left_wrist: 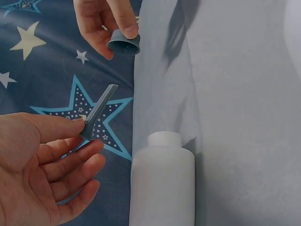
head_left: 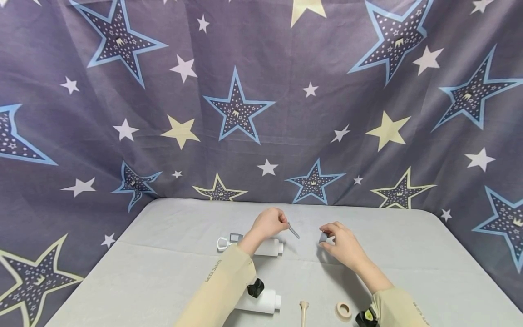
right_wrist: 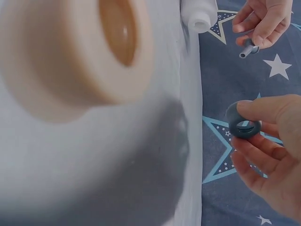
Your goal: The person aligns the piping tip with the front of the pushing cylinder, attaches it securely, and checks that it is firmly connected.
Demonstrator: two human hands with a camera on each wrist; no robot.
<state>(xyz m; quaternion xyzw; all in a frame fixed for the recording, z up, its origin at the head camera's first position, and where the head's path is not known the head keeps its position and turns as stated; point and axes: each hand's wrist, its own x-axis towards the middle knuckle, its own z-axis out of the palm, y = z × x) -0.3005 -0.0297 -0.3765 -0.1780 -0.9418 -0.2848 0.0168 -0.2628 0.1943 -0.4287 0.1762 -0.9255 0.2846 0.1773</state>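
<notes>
My left hand [head_left: 269, 223] pinches a slim grey tube with a flared end [left_wrist: 99, 110] between thumb and fingertips, its narrow end pointing away from the palm. To the right, my right hand [head_left: 341, 243] holds a grey screw collar [right_wrist: 243, 120], an open ring, by its rim between thumb and fingers. Both pieces are held above the table, apart from each other. A white bottle [head_left: 269, 247] lies on its side just below my left hand, its uncapped neck facing right; my left forearm hides part of it.
A second white bottle [head_left: 265, 301] lies nearer, partly behind the left sleeve. Beige parts lie at the front: a flared tube [head_left: 304, 309] and a ring collar [head_left: 343, 311]. White [head_left: 222, 244] and grey [head_left: 236, 237] loop-shaped pieces sit left of the far bottle. A star-patterned curtain [head_left: 278, 150] hangs behind.
</notes>
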